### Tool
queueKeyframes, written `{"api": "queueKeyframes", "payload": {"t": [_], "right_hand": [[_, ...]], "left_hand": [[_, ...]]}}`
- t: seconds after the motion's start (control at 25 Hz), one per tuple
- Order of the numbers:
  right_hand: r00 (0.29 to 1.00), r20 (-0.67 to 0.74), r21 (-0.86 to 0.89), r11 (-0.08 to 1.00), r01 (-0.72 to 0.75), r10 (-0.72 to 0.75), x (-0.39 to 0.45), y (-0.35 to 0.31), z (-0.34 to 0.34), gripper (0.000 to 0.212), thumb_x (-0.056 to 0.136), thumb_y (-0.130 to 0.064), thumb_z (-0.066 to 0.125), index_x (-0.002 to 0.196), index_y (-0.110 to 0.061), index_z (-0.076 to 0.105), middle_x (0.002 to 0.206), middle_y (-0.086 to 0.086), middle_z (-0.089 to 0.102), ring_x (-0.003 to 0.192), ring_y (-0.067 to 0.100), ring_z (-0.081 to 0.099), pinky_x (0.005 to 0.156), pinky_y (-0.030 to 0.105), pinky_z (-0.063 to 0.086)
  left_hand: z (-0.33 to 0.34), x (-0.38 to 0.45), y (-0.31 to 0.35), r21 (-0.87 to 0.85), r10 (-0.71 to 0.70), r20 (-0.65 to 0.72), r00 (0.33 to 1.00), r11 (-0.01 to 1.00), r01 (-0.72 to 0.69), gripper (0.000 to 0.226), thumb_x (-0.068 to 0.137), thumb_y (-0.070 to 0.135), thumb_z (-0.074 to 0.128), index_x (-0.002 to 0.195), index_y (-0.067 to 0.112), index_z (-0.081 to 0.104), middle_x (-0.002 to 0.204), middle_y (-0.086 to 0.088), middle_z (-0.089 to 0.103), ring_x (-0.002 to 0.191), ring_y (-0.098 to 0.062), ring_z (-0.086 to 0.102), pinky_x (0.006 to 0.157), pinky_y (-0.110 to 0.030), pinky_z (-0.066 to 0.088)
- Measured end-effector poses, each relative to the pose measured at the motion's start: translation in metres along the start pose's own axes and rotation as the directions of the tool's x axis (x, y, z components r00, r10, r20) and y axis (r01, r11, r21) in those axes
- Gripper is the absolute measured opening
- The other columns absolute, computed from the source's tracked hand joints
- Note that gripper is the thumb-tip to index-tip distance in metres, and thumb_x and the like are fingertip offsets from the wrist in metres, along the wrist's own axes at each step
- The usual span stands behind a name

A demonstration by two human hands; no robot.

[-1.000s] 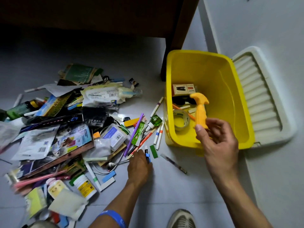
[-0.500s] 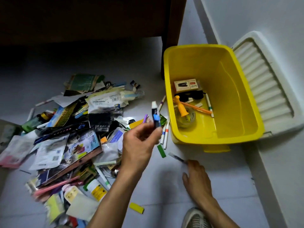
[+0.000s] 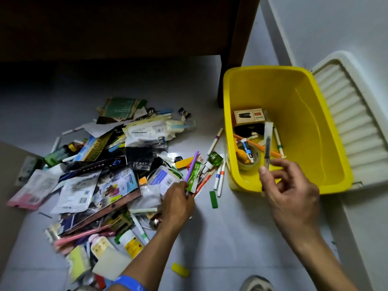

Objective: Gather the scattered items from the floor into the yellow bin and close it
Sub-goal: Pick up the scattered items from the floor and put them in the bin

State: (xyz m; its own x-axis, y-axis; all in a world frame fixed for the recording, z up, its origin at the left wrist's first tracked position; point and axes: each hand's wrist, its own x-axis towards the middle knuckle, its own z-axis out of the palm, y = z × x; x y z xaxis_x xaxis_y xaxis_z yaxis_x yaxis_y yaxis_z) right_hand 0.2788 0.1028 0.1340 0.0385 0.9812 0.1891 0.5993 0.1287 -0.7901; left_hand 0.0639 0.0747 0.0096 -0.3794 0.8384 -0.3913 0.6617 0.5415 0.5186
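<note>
Yellow bin [image 3: 327, 131] sits on the floor [image 3: 231, 238] at about two o'clock in the view, open, with its ribbed white lid [image 3: 352, 122] lying beside it at three o'clock against the wall. Inside, toward the bin's near-left corner, lie a small printed box [image 3: 248, 116], a roll of clear tape [image 3: 251, 162], an orange pencil [image 3: 258, 144] and a few markers.

Of the two hands, the right hand [image 3: 291, 194] hangs over the bin's near rim, thumb and forefinger pinching the lower end of a slim dark pen in a clear sleeve [image 3: 267, 141], which stands nearly upright above the contents. The left hand [image 3: 178, 204], at six o'clock, reaches into the edge of the scattered pile [image 3: 105, 175], its fingers closed around the ends of a purple stick [image 3: 192, 166] and a green sachet [image 3: 194, 175].

The pile spreads from nine to eleven o'clock: packets, leaflets, bottles and pens. Between pile and bin lie several white markers [image 3: 219, 177], a green bottle [image 3: 214, 159] and a green strip [image 3: 213, 199]. A yellow eraser [image 3: 180, 269] lies alone at six o'clock.
</note>
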Motion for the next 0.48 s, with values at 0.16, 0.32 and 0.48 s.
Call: {"api": "queueKeyframes", "payload": {"t": [0.16,0.32,0.48], "right_hand": [[0.969,-0.083,-0.226,0.952,0.207,-0.231,0.010,-0.003,0.009,0.025,0.095,-0.026,0.058,0.113,-0.010,0.058,0.095,0.004,0.064,0.065,0.003,0.045,0.059,0.008,0.035],[0.818,0.246,-0.156,0.812,0.563,-0.520,-0.041,0.015,0.074,0.018,0.090,-0.015,0.056,0.104,-0.011,0.066,0.091,0.005,0.069,0.074,0.016,0.061,0.067,0.027,0.054],[0.870,0.475,-0.497,0.775,0.390,-0.133,-0.041,0.051,0.143,0.042,0.087,-0.023,0.059,0.128,-0.016,0.057,0.135,0.012,0.057,0.088,0.028,0.066,0.069,0.035,0.055]], "left_hand": [[0.008,0.015,0.008,0.049,0.131,-0.075,0.989,0.991,-0.128,0.032,0.092,0.016,0.053,0.123,0.015,0.055,0.114,-0.009,0.059,0.099,-0.027,0.056,0.079,-0.040,0.049],[0.013,0.040,0.010,0.125,0.136,-0.008,0.991,0.983,-0.134,0.026,0.096,0.010,0.044,0.122,0.010,0.053,0.112,-0.013,0.062,0.100,-0.032,0.058,0.079,-0.045,0.050],[0.016,0.049,0.014,0.091,0.084,0.022,0.996,0.992,-0.086,0.016,0.092,0.013,0.049,0.106,0.009,0.058,0.098,-0.014,0.066,0.091,-0.034,0.061,0.072,-0.040,0.048]]}}
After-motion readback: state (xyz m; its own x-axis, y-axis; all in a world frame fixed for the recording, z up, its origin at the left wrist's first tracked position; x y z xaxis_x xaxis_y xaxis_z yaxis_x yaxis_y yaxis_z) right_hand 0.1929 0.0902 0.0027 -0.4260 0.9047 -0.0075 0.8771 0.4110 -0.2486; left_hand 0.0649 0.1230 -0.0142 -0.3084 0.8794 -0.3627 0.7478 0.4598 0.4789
